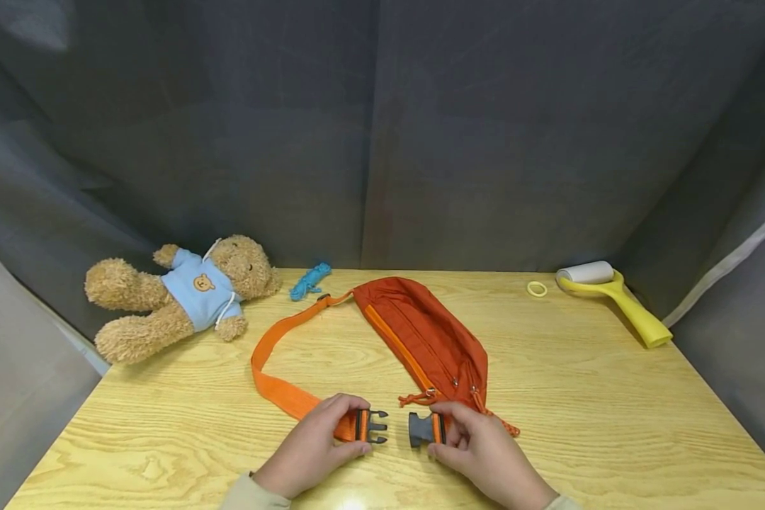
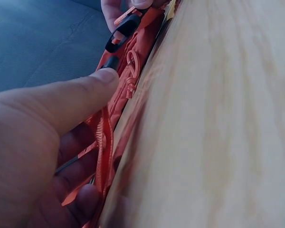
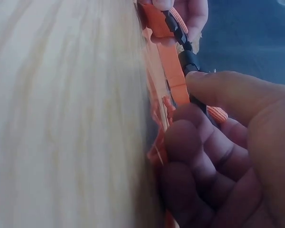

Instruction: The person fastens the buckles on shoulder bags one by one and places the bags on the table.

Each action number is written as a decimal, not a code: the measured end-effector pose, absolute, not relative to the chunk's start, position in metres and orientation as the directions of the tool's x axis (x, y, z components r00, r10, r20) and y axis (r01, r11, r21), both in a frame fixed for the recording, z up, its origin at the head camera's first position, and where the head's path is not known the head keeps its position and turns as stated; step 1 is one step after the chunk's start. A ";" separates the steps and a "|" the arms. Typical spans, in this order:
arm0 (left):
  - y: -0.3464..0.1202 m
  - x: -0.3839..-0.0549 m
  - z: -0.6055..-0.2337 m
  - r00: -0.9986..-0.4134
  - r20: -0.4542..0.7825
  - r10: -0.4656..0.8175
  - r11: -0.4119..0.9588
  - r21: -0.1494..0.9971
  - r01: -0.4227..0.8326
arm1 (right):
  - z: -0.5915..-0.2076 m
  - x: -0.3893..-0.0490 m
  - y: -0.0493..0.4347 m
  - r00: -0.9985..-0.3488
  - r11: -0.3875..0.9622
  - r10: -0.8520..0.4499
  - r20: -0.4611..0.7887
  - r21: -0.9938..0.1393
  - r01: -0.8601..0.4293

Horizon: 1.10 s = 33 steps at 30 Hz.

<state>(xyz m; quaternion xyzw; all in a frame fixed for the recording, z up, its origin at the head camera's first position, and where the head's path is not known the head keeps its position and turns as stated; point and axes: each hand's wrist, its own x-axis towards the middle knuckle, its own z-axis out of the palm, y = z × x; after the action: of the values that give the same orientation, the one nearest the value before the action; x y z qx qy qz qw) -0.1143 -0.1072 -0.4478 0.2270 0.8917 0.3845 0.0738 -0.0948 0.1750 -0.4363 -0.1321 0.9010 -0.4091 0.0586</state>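
An orange-red waist bag (image 1: 421,333) lies on the wooden table, its orange strap (image 1: 274,368) looping out to the left. My left hand (image 1: 321,443) pinches the pronged half of the black side-release buckle (image 1: 372,427), with the prongs pointing right. Facing it, my right hand (image 1: 478,446) grips the socket half of the buckle (image 1: 422,429) between thumb and fingers. A small gap separates the two halves, which are roughly in line. In the right wrist view the socket half (image 3: 189,61) sits close to the prongs. Zipper cords (image 1: 417,399) lie just behind the buckle.
At the left back lies a teddy bear (image 1: 197,290) in a blue shirt. Next to it is a bundle of blue cord (image 1: 309,281). A yellow ring (image 1: 537,289) and a yellow-handled lint roller (image 1: 618,294) lie at the right back. Dark curtains (image 1: 382,134) surround the table (image 1: 612,411).
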 end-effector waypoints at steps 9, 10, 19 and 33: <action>-0.103 -0.114 -0.449 -0.889 0.050 0.456 0.581 0.740 0.339 | -0.436 -0.094 0.174 -0.958 0.586 -0.284 -0.043 -0.798 -0.138; -0.103 -0.114 -0.449 -0.890 0.050 0.452 0.579 0.743 0.336 | -0.437 -0.094 0.174 -0.958 0.577 -0.281 -0.048 -0.806 -0.129; -0.101 -0.113 -0.452 -0.911 0.021 0.411 0.539 0.800 0.262 | -0.446 -0.093 0.175 -0.961 0.458 -0.252 -0.113 -0.889 -0.016; -0.104 -0.113 -0.458 -0.912 0.024 0.410 0.475 0.848 0.236 | -0.448 -0.091 0.176 -0.962 0.428 -0.254 -0.101 -0.904 -0.018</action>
<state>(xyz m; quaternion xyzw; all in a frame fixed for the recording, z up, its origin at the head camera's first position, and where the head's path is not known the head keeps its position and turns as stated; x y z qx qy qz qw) -0.1128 -0.1037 -0.4581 0.1891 0.8539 0.4762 0.0912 -0.0912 0.1757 -0.4484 -0.0812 0.8375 -0.5287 0.1114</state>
